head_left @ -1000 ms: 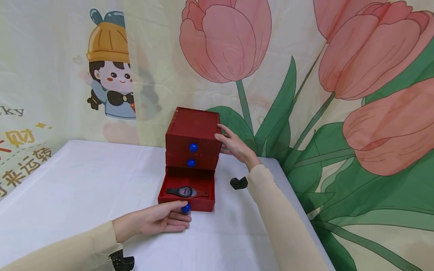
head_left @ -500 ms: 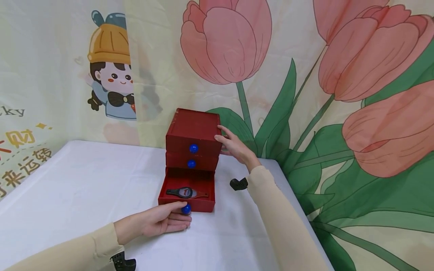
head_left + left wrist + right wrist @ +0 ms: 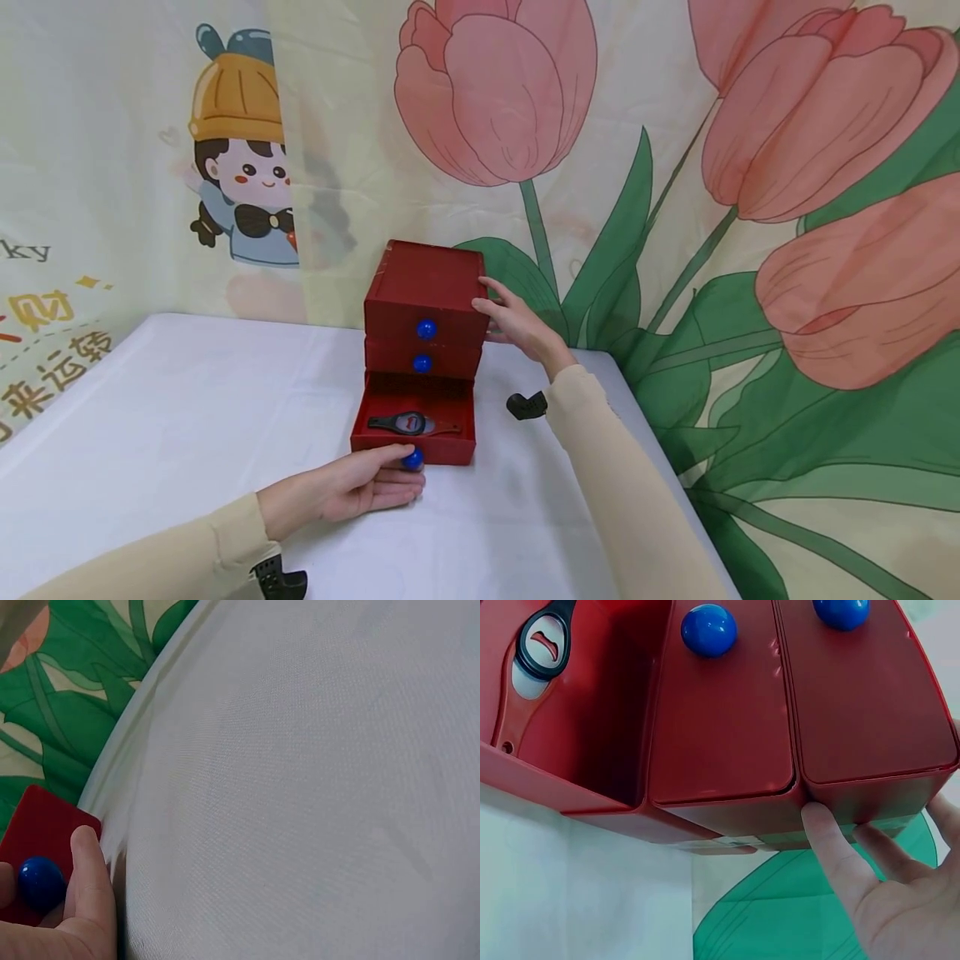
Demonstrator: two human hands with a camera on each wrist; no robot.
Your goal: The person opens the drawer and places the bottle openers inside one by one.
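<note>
A red three-drawer box [image 3: 431,275] stands on the table, its bottom drawer [image 3: 457,452] pulled out. My left hand [image 3: 352,486] is at that drawer's front. Its thumb and fingers pinch the blue knob [image 3: 412,457], which also shows in the left wrist view between thumb and finger. Inside the drawer lie a black bottle opener [image 3: 407,423] and a red-orange one [image 3: 447,428], overlapping. My right hand [image 3: 521,325] rests against the box's right side near the top, fingers spread. In the right wrist view its fingertips touch the side wall; some fingers are partly hidden.
Both upper drawers are closed, each with a round blue knob [image 3: 426,329]. A white cloth covers the table [image 3: 225,400]. Behind hangs a backdrop [image 3: 517,100] with printed tulips. The table's right edge [image 3: 652,433] runs past the right forearm.
Over the last half second the bottom drawer and my left hand on its knob have shifted very slightly towards the box. My right hand stays at the box's side.
</note>
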